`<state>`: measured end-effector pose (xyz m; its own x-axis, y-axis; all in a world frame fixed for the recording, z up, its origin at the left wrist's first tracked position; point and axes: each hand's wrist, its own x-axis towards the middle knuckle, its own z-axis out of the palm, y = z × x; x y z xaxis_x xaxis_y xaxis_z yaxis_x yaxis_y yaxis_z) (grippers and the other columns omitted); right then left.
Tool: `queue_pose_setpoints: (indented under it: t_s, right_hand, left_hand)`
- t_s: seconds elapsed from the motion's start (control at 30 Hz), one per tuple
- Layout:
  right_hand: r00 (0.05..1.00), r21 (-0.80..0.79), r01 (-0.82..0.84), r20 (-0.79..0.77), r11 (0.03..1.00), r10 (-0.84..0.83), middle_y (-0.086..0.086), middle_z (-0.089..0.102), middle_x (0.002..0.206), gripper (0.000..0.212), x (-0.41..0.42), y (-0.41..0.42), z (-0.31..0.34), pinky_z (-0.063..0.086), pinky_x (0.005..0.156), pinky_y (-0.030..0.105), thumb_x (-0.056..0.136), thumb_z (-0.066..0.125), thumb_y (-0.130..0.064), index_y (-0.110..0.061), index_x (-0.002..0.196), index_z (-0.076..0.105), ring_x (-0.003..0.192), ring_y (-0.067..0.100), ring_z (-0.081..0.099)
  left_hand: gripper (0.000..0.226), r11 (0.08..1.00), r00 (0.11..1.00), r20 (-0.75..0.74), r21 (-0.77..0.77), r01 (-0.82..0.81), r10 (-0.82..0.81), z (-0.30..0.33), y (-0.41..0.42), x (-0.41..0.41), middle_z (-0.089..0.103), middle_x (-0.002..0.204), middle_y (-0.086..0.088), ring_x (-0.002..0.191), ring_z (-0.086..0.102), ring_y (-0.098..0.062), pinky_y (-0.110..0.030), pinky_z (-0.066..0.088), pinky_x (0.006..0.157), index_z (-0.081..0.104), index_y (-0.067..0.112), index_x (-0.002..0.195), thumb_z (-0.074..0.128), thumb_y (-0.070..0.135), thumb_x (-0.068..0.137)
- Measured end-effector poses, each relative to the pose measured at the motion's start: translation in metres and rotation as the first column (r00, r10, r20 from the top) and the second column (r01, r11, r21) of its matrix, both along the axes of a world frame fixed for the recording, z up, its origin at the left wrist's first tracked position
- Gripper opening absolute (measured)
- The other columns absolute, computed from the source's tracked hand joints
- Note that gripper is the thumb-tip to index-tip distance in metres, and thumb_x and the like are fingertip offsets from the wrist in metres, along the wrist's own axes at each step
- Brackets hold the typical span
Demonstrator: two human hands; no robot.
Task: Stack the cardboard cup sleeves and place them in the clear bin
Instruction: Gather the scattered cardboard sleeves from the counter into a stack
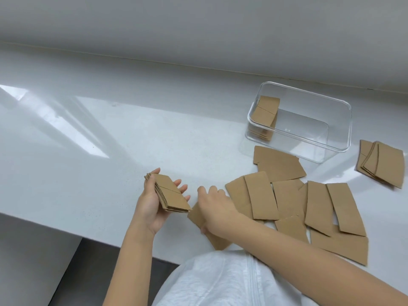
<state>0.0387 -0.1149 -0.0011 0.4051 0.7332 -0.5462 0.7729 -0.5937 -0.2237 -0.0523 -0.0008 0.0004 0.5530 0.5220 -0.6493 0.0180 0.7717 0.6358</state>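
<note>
Head view: left hand (pixel 152 204) gripping flat brown sleeve stack (pixel 171 195); right hand (pixel 215 206) pinching one sleeve (pixel 196 215) just beside.

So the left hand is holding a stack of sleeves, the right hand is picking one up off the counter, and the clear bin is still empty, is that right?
Not quite: the clear bin already holds a stack of sleeves at one end, as the head view shows. The rest is right.
</note>
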Motion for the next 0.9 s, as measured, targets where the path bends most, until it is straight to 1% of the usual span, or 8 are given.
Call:
queue_pose_setpoints:
  t_s: [0.17, 0.23, 0.3, 0.4, 0.5, 0.6, 0.7, 0.9]
  right_hand:
    - [0.995, 0.093, 0.031, -0.093, 0.995, -0.023, 0.016, 0.060, 0.107, 0.056, -0.002, 0.000, -0.001, 0.034, 0.064, 0.035, 0.071, 0.077, -0.007, -0.005, 0.113, 0.041, 0.099, 0.034, 0.056]
    - [0.979, 0.125, 0.061, -0.203, 0.990, -0.034, 0.014, 0.062, 0.104, 0.039, 0.004, -0.008, 0.002, 0.037, 0.063, 0.033, 0.075, 0.074, -0.011, -0.006, 0.105, 0.049, 0.095, 0.032, 0.058]
    - [0.941, 0.216, 0.213, -0.307, 0.953, -0.141, 0.005, 0.060, 0.091, 0.026, 0.021, -0.023, 0.009, 0.039, 0.062, 0.031, 0.077, 0.072, -0.018, -0.011, 0.089, 0.051, 0.087, 0.025, 0.056]
    - [0.851, 0.359, 0.516, -0.318, 0.777, -0.418, -0.005, 0.051, 0.077, 0.031, 0.060, -0.053, 0.020, 0.036, 0.055, 0.025, 0.074, 0.077, -0.027, -0.016, 0.079, 0.049, 0.078, 0.018, 0.050]
    - [0.721, 0.319, 0.693, -0.283, 0.647, -0.633, 0.003, 0.058, 0.104, 0.048, 0.093, -0.079, 0.014, 0.046, 0.068, 0.029, 0.068, 0.082, -0.032, -0.012, 0.105, 0.059, 0.093, 0.023, 0.056]
    - [0.717, 0.133, 0.697, -0.136, 0.705, -0.683, 0.003, 0.047, 0.108, 0.053, 0.100, -0.089, 0.002, 0.045, 0.067, 0.034, 0.068, 0.082, -0.036, -0.009, 0.102, 0.052, 0.082, 0.024, 0.053]
    - [0.730, 0.117, 0.684, -0.092, 0.720, -0.678, 0.005, 0.057, 0.102, 0.049, 0.098, -0.089, 0.000, 0.042, 0.063, 0.032, 0.066, 0.083, -0.035, -0.013, 0.091, 0.048, 0.081, 0.022, 0.052]
    - [0.689, 0.132, 0.724, -0.094, 0.677, -0.719, 0.007, 0.061, 0.108, 0.064, 0.096, -0.082, 0.003, 0.049, 0.074, 0.036, 0.066, 0.085, -0.027, -0.012, 0.114, 0.046, 0.092, 0.024, 0.054]
  left_hand:
    - [0.020, 0.999, 0.999, 0.049, -0.030, -0.013, 0.015, 0.005, -0.009, -0.005, 0.061, 0.114, -0.023, 0.094, 0.067, -0.033, -0.043, 0.060, 0.061, 0.054, 0.032, 0.111, 0.045, 0.039, 0.095]
    - [0.022, 0.999, 0.997, 0.082, -0.031, -0.013, 0.015, 0.006, -0.012, -0.006, 0.061, 0.115, -0.023, 0.093, 0.069, -0.032, -0.045, 0.060, 0.064, 0.054, 0.033, 0.112, 0.045, 0.042, 0.094]
    - [0.024, 1.000, 0.994, 0.109, -0.011, -0.009, 0.010, 0.006, -0.013, -0.006, 0.061, 0.116, -0.022, 0.089, 0.072, -0.030, -0.046, 0.060, 0.064, 0.053, 0.034, 0.114, 0.047, 0.042, 0.093]
    - [0.027, 1.000, 0.989, 0.144, 0.014, 0.017, -0.019, 0.007, -0.013, -0.004, 0.062, 0.117, -0.021, 0.089, 0.073, -0.029, -0.045, 0.060, 0.063, 0.050, 0.033, 0.118, 0.049, 0.039, 0.092]
    - [0.027, 0.998, 0.988, 0.143, 0.012, 0.054, -0.055, 0.008, -0.017, 0.006, 0.061, 0.117, -0.022, 0.089, 0.072, -0.030, -0.046, 0.059, 0.063, 0.050, 0.032, 0.119, 0.050, 0.036, 0.092]
    - [0.025, 0.995, 0.987, 0.123, 0.017, 0.101, -0.102, 0.009, -0.025, 0.021, 0.061, 0.117, -0.023, 0.088, 0.073, -0.031, -0.047, 0.060, 0.064, 0.049, 0.031, 0.119, 0.049, 0.033, 0.094]
    - [0.025, 0.990, 0.983, 0.120, 0.023, 0.141, -0.143, 0.012, -0.028, 0.030, 0.062, 0.116, -0.022, 0.089, 0.072, -0.032, -0.049, 0.059, 0.068, 0.050, 0.031, 0.119, 0.049, 0.031, 0.094]
    - [0.028, 0.982, 0.977, 0.106, 0.041, 0.182, -0.186, 0.017, -0.026, 0.038, 0.062, 0.116, -0.022, 0.091, 0.072, -0.032, -0.049, 0.059, 0.070, 0.048, 0.032, 0.122, 0.049, 0.030, 0.094]
